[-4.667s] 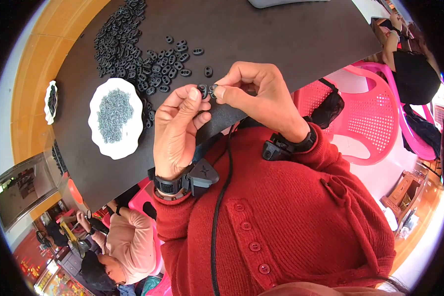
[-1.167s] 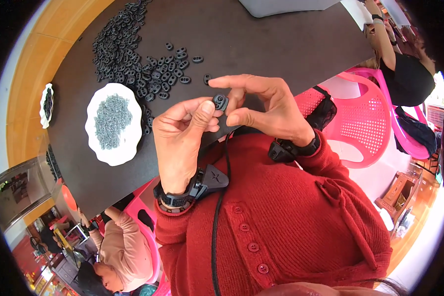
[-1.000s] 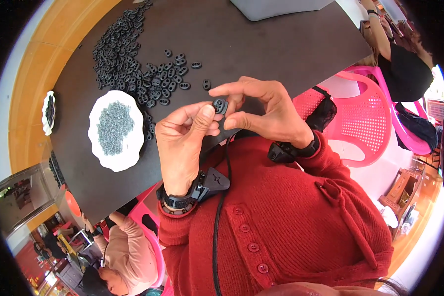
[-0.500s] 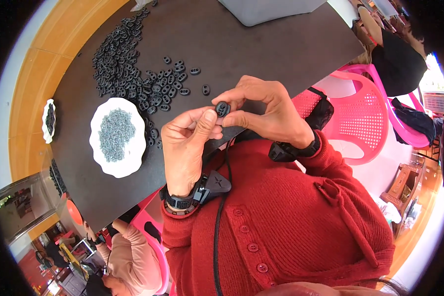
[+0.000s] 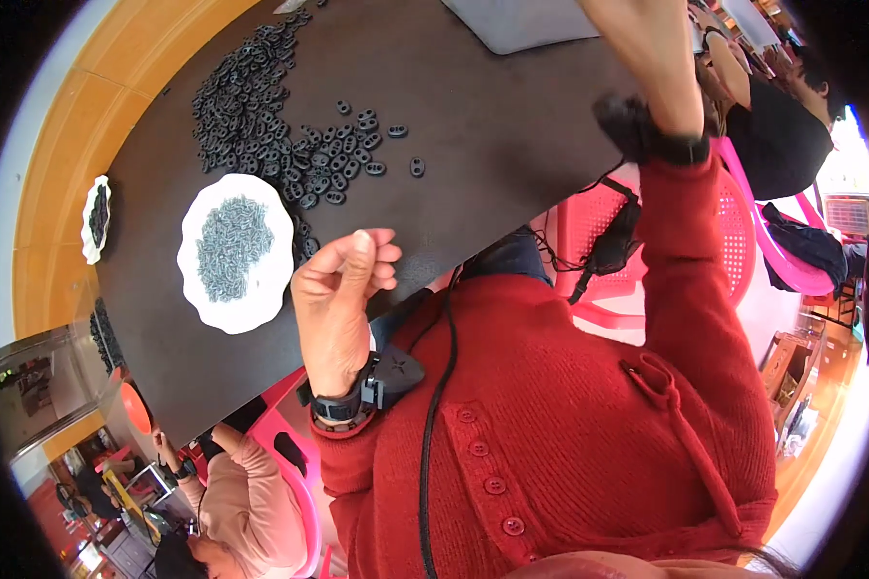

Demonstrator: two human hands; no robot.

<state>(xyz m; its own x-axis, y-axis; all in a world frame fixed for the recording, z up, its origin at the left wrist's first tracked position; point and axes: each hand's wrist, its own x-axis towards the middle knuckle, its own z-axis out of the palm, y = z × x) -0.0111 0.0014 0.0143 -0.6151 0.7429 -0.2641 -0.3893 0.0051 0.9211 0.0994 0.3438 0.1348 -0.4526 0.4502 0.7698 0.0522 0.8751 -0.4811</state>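
Black two-holed ovals [image 5: 246,121] — left hand [image 5: 334,299] pressed together nearby; right hand [image 5: 649,43], can't tell.

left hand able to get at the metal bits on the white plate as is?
Likely yes: the left hand is just right of the plate, nothing visible stands between them, and the metal bits lie uncovered. The hand looks pinched closed, so it may need opening first.
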